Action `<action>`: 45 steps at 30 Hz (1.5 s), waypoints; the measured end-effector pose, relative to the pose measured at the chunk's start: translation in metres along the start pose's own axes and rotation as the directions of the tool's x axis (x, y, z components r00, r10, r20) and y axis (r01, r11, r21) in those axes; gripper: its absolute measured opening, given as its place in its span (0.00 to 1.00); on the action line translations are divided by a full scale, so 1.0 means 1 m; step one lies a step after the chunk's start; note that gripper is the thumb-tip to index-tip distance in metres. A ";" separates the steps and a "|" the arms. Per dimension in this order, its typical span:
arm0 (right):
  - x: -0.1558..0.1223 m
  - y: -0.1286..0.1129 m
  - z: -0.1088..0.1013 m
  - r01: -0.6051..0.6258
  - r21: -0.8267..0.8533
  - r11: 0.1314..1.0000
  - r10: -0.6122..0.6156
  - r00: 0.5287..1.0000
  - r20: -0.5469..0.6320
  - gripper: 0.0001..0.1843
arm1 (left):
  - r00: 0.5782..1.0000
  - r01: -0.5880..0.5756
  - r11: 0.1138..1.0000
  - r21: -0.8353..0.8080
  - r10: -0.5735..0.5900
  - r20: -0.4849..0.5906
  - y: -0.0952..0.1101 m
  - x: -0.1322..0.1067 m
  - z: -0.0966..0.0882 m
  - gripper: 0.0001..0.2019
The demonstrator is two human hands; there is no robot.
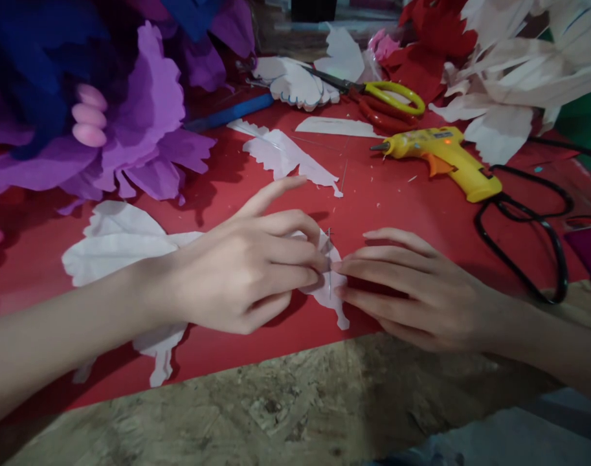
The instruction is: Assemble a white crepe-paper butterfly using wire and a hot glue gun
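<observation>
One white wavy-edged piece [323, 295] meets bunched left fingers [295, 250], perhaps pinching its wire [330, 285], and spread right fingers [397, 259].

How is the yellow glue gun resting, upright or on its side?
On its side: the glue gun lies flat on the red sheet, its trigger pointing sideways.

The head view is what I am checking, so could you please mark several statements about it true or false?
1. The left hand and right hand both have fingers at a white petal. True.
2. The glue gun points to the picture's right. False: it points left.
3. The red sheet lies under the glue gun. True.
4. The scissors are left of the purple flower. False: they are right of it.
</observation>
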State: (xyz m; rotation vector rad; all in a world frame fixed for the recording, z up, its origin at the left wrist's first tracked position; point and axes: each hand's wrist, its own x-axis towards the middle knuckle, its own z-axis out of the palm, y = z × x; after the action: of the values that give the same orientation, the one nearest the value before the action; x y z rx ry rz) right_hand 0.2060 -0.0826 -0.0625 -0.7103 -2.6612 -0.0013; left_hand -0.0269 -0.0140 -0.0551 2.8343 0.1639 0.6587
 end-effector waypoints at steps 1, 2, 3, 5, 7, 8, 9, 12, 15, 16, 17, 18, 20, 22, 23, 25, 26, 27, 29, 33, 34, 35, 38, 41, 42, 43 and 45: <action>0.000 0.000 0.000 0.000 0.004 1.000 0.000 1.000 0.003 0.11 | 1.000 -0.005 1.000 0.003 0.005 0.000 0.000 0.000 0.000 0.15; 0.000 0.000 0.001 0.000 0.005 1.000 0.000 1.000 -0.001 0.11 | 1.000 -0.012 1.000 0.007 0.012 0.001 -0.001 0.001 0.000 0.15; 0.000 0.000 0.001 0.004 0.003 1.000 -0.004 1.000 -0.003 0.11 | 1.000 -0.021 1.000 0.015 0.021 0.002 -0.001 0.001 0.000 0.15; 0.001 0.000 0.000 0.013 -0.009 1.000 -0.013 1.000 0.003 0.11 | 0.999 -0.051 0.998 0.032 0.050 0.005 -0.001 0.001 -0.001 0.15; 0.002 0.001 -0.001 0.021 -0.027 0.999 -0.021 1.000 0.009 0.12 | 0.998 -0.070 0.997 0.044 0.070 0.006 -0.002 0.002 -0.003 0.15; 0.002 0.001 -0.001 0.026 -0.038 0.999 -0.026 1.000 0.015 0.13 | 0.997 -0.073 0.996 0.047 0.072 0.008 -0.002 0.002 -0.003 0.15; 0.003 0.002 -0.002 0.033 -0.048 0.998 -0.031 0.999 0.023 0.13 | 0.998 -0.068 0.997 0.045 0.068 0.007 -0.002 0.002 -0.003 0.15; 0.004 0.003 -0.002 0.040 -0.054 0.998 -0.039 0.999 0.027 0.14 | 0.998 -0.056 0.998 0.031 0.056 0.008 -0.003 0.002 -0.003 0.15; 0.003 0.002 -0.001 0.036 -0.032 0.999 -0.035 0.999 0.028 0.13 | 0.999 -0.054 0.998 0.023 0.054 0.004 -0.003 0.001 -0.002 0.15; 0.003 0.002 -0.001 0.035 -0.022 0.999 -0.034 0.999 0.023 0.13 | 0.998 -0.058 0.998 0.021 0.058 0.005 -0.003 0.001 -0.001 0.15; 0.002 0.002 0.000 0.033 -0.012 0.999 -0.033 0.999 0.019 0.12 | 0.998 -0.059 0.998 0.019 0.059 0.004 -0.003 0.000 -0.001 0.15; 0.001 0.002 0.000 0.034 -0.004 0.999 -0.034 0.999 0.013 0.12 | 0.998 -0.060 0.998 0.018 0.060 0.004 -0.003 0.000 -0.001 0.15; 0.000 0.001 0.001 0.034 0.000 0.999 -0.034 0.999 0.016 0.13 | 0.999 -0.046 0.999 0.020 0.046 0.001 -0.003 -0.001 -0.001 0.15; -0.001 0.002 0.001 0.037 0.000 0.999 -0.037 0.999 0.024 0.14 | 0.999 -0.034 0.999 0.027 0.034 0.004 -0.002 -0.001 0.000 0.15; -0.002 0.002 0.002 0.042 0.003 0.999 -0.042 0.999 0.026 0.14 | 0.999 -0.034 0.999 0.028 0.034 0.003 -0.002 -0.001 0.000 0.15; -0.002 0.003 0.002 0.044 0.016 0.999 -0.045 0.999 0.019 0.15 | 0.999 -0.042 0.999 0.027 0.042 0.004 -0.002 -0.002 0.001 0.14; -0.002 0.003 0.002 0.047 0.021 0.999 -0.047 0.999 0.014 0.15 | 0.999 -0.045 0.999 0.029 0.045 0.003 -0.002 -0.002 0.001 0.14; -0.002 0.003 0.001 0.047 0.023 0.999 -0.047 0.999 0.014 0.15 | 0.999 -0.043 0.999 0.033 0.043 0.000 -0.002 -0.002 0.001 0.14; -0.002 0.004 0.001 0.050 0.015 0.999 -0.050 0.999 0.019 0.15 | 0.999 -0.038 0.998 0.041 0.038 -0.002 -0.002 -0.002 0.000 0.14; -0.002 0.004 0.000 0.058 0.002 0.998 -0.058 0.998 0.026 0.15 | 0.999 -0.033 0.999 0.034 0.033 0.014 -0.002 0.000 0.000 0.14; -0.002 0.004 0.000 0.056 0.004 0.998 -0.056 0.998 0.022 0.14 | 1.000 -0.026 0.999 0.022 0.026 0.008 -0.002 0.000 -0.001 0.13; -0.002 0.004 0.000 0.055 0.006 0.998 -0.055 0.998 0.018 0.14 | 1.000 -0.013 1.000 0.003 0.013 -0.002 -0.001 0.001 -0.001 0.12; -0.002 0.004 0.000 0.064 0.006 0.998 -0.064 0.998 0.019 0.14 | 0.995 0.080 0.995 -0.056 -0.083 -0.056 0.001 0.002 0.000 0.08; -0.002 0.004 0.000 0.061 0.000 0.998 -0.061 0.997 0.037 0.14 | 0.973 0.214 0.976 -0.051 -0.217 -0.077 0.003 0.004 0.002 0.07; -0.002 0.004 0.000 0.062 -0.004 0.998 -0.062 0.997 0.041 0.14 | 0.967 0.240 0.970 -0.042 -0.242 -0.077 0.003 0.004 0.003 0.08; -0.002 0.004 0.000 0.064 -0.006 0.998 -0.064 0.997 0.047 0.14 | 0.966 0.248 0.968 -0.036 -0.250 -0.074 0.003 0.004 0.004 0.08; -0.002 0.004 0.000 0.071 0.004 0.997 -0.071 0.996 0.053 0.15 | 0.962 0.262 0.964 -0.045 -0.265 -0.065 0.001 0.004 0.006 0.09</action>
State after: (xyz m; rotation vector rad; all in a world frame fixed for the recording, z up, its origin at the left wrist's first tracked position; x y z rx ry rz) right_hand 0.2099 -0.0799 -0.0637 -0.6228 -2.7355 0.0013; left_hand -0.0206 -0.0156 -0.0579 2.6882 0.5259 0.6933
